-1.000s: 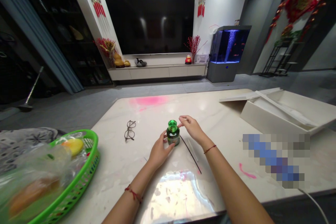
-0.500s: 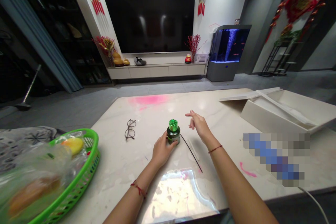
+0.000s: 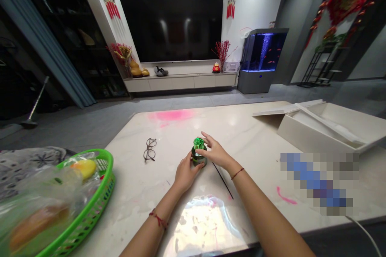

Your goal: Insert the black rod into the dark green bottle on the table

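Around the green-capped bottle (image 3: 197,158) on the tabletop (image 3: 241,124): eyeglasses (image 3: 149,148) at nine o'clock, black stick (image 3: 223,181) five, white box (image 3: 310,138) three, basket (image 3: 109,160) eight; near edge six. Left hand's (image 3: 184,174) grip wraps the bottle; right hand's (image 3: 218,155), half-open at the cap (image 3: 198,143), contact unclear.

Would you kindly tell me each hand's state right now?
Left hand: closed around the bottle.
Right hand: at the cap; whether it grips cannot be told.

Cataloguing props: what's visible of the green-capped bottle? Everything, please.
The bottle is small and squat, with a dark, glassy-looking body and a shiny green cap on top. It stands upright on the pale table. The left hand grips its side; the right hand brackets the cap, contact unclear.
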The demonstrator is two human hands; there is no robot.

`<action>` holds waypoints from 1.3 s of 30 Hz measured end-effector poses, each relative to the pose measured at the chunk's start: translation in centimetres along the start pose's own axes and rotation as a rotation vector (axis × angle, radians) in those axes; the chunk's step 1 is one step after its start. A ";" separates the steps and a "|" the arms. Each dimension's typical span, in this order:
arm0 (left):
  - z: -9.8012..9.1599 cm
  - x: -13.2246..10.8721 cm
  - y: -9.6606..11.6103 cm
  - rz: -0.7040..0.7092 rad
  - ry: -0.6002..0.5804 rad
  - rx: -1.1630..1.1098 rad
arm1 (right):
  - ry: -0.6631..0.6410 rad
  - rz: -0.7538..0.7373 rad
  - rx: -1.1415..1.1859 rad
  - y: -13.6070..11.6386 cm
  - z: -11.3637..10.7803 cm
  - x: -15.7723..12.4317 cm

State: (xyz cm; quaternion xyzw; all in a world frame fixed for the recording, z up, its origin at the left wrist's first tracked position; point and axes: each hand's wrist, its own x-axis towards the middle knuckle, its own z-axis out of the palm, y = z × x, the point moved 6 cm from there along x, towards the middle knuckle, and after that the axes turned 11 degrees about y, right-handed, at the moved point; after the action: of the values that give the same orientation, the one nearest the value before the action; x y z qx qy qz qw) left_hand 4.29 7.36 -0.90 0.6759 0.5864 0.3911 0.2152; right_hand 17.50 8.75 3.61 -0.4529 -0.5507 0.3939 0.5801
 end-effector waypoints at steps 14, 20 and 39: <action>0.2 0.0 -1.2 -0.025 -0.065 -0.255 | 0.215 -0.127 -0.370 -1.8 1.7 -1.2; -1.5 -0.5 -1.2 -0.006 -0.171 -0.201 | 0.052 0.050 -0.409 -1.0 -1.3 -1.4; -5.8 -3.2 -0.9 -0.106 -0.205 0.111 | -0.094 0.145 -0.989 2.5 1.2 -5.2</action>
State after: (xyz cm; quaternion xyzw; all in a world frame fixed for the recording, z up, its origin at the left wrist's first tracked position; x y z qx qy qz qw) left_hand -0.80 3.50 1.00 0.6913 0.6169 0.2750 0.2568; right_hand 15.96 4.56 -0.27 -0.6924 -0.6642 0.1450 0.2415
